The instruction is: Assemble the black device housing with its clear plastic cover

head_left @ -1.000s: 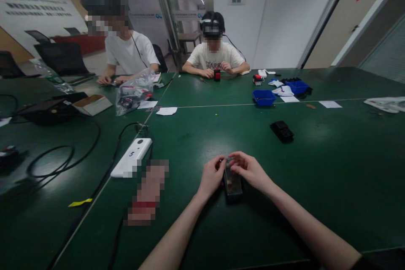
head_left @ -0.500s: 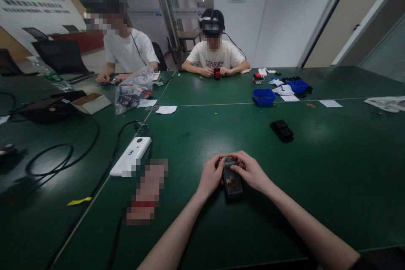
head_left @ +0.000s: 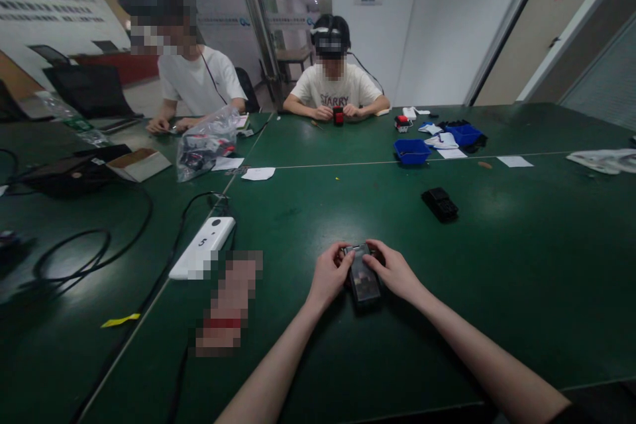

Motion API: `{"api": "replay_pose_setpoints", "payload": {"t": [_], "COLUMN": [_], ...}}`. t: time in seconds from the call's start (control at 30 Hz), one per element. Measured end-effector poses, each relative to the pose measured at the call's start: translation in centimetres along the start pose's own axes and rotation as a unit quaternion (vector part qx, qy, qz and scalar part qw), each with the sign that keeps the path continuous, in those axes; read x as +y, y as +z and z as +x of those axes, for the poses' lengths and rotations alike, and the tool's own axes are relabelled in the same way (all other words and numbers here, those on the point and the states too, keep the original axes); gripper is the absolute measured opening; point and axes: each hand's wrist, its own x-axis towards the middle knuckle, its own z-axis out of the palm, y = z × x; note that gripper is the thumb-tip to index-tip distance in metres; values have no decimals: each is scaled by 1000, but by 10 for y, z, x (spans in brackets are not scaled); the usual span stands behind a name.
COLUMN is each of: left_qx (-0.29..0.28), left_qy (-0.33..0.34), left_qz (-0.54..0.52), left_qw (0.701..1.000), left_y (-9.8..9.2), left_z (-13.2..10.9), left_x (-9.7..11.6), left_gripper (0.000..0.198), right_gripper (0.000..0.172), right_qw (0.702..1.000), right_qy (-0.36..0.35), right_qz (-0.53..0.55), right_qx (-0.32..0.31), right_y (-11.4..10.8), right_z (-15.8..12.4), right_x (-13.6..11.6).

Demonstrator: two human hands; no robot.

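A small dark rectangular case, with a see-through smoky face, is between my hands at the near middle of the table. My left hand grips its upper left edge, the thumb on the face near the top. From the other side, my right hand holds the upper right edge with its thumb pressed on the face. My other fingers curl behind the case and are partly hidden. Farther off to the right, a black device lies on the table, apart from both hands.
Left on the green table are a white power bank, a blurred-out flat item, black cables and a clear plastic bag. Blue trays stand at the far right. Two people sit across the table, one holding a red-and-black object.
My right hand has shifted from across the top of the case to its right edge, uncovering the top. The whole view has moved slightly.
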Motion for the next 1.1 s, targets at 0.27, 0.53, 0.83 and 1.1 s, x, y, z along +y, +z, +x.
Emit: {"api": "replay_pose_setpoints", "payload": {"t": [0.27, 0.53, 0.83, 1.1], "left_qx": [2, -64, -60, -59], "left_qy": [-55, -87, -86, -79], "left_qz": [-156, -227, -209, -193], "left_qw": [986, 968, 972, 976], "left_y": [0, 1, -1, 0], "left_z": [-1, -3, -1, 0], "left_x": [5, 8, 3, 1], "left_gripper": [31, 42, 35, 33], "right_gripper": [54, 52, 54, 53], "right_qw": [997, 985, 814, 770], "right_qy": [-55, -90, 26, 74], "right_qz": [50, -131, -555, -614], "right_qx": [-13, 63, 170, 155], "right_y": [6, -26, -114, -129], "right_z": [-6, -16, -49, -60], "right_x": [-1, -1, 62, 75]}}
